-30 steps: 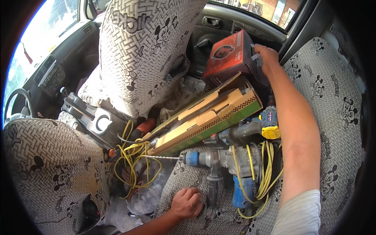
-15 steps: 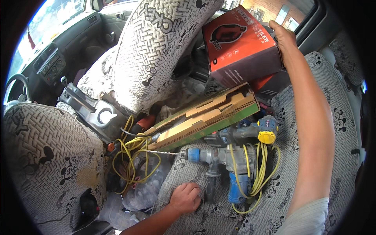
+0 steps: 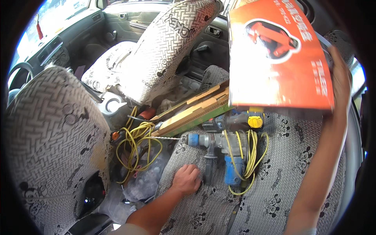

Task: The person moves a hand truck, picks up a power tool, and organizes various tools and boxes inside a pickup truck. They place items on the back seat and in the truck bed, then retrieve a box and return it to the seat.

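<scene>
Red box: it is higher, closer and more to the right than in the earlier picture. Now it is up over the back seat and hides the right end of the long cardboard box.
Right hand: it has moved along with the red box and is clamped on its right side. This grip seems to keep the box up, off the tools.
Left hand: it rests on the back seat, near the black side handle of the big drill. Its fingers look curled, but its palm is hidden, so I cannot tell how tight they are. Maybe it props up the person leaning in.
Both hands: well apart.
Big drill: it lies flat on the back seat, maybe so it cannot roll. Its thin bit points left.
Cord on the drill: yellow, in loops, likely to keep it neat.
Smaller power tool: it lies just past the big drill, with a yellow end.
Loose yellow cord: a messy heap left of the drill, above clear plastic bags.
Count: one red box, one long cardboard box, one big drill, one smaller power tool, two hands, two front seats. The bags are too jumbled to count.
</scene>
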{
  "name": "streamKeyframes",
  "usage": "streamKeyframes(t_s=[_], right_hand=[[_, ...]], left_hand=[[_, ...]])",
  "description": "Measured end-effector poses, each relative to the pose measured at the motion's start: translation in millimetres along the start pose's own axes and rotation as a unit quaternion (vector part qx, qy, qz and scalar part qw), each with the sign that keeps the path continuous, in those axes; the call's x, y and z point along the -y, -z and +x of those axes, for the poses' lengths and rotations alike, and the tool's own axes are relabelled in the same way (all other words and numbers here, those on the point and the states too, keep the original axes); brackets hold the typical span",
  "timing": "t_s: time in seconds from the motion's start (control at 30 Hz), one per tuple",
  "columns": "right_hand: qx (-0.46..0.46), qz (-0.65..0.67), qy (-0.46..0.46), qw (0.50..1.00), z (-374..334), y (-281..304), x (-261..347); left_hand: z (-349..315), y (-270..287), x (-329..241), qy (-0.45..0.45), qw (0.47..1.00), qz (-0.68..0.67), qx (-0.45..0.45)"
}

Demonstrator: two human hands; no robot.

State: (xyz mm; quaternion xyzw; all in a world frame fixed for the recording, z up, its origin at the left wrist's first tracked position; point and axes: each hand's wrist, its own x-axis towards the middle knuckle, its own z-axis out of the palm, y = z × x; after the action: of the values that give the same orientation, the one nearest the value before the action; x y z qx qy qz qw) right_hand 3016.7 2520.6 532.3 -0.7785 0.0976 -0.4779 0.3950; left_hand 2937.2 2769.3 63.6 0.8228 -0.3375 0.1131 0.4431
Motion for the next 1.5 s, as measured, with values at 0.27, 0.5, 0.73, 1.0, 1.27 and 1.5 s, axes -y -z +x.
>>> streamKeyframes(t_s=[0.27, 0.5, 0.73, 1.0, 1.27, 1.5], right_hand=[[-0.065, 0.024, -0.065, 0.995, -183, 100, 56], [-0.019, 0.161, -0.194, 0.968, -328, 130, 98], [-0.078, 0.110, -0.214, 0.968, -421, 179, 90], [-0.034, 0.033, -0.238, 0.970, -465, 194, 106], [0.052, 0.114, -0.272, 0.954, -454, 209, 70], [0.080, 0.137, -0.272, 0.949, -452, 223, 52]], left_hand=[[-18, -34, 12, 0.005, 0.997, -0.074, -0.010], [-52, 6, 15, 0.112, 0.952, -0.286, -0.002], [-160, 93, -30, 0.053, 0.986, -0.143, -0.059], [-392, 205, -162, 0.190, 0.972, 0.066, -0.120], [-537, 234, -286, 0.443, 0.888, 0.098, -0.077], [-659, 228, -312, 0.668, 0.724, 0.056, -0.161]])
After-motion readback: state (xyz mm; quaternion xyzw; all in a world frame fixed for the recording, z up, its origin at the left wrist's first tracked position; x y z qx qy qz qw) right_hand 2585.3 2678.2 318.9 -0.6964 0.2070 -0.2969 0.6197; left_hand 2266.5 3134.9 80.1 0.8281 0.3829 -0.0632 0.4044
